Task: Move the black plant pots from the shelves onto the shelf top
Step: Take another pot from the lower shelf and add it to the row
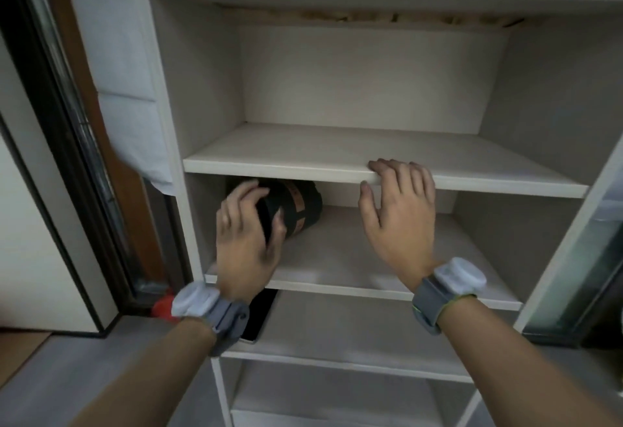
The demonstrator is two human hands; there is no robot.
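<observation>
A black plant pot (296, 209) with an orange-brown label lies tilted on its side at the left of the middle shelf (387, 258) of a white shelf unit. My left hand (244, 241) is wrapped around the pot's near end, thumb on its front and fingers over its top. My right hand (401, 217) holds nothing; its fingers rest spread over the front edge of the shelf above (303, 165), thumb hanging below the edge. Both wrists wear grey bands with white sensors. The pot's far end is hidden under the upper shelf board.
A flat dark object (261, 317) lies on the lower shelf below my left wrist. White padded wrapping (131, 89) covers the unit's left side beside a dark door frame (77, 143). A red item (163, 305) sits near the floor. A glass cabinet (590, 258) stands at right.
</observation>
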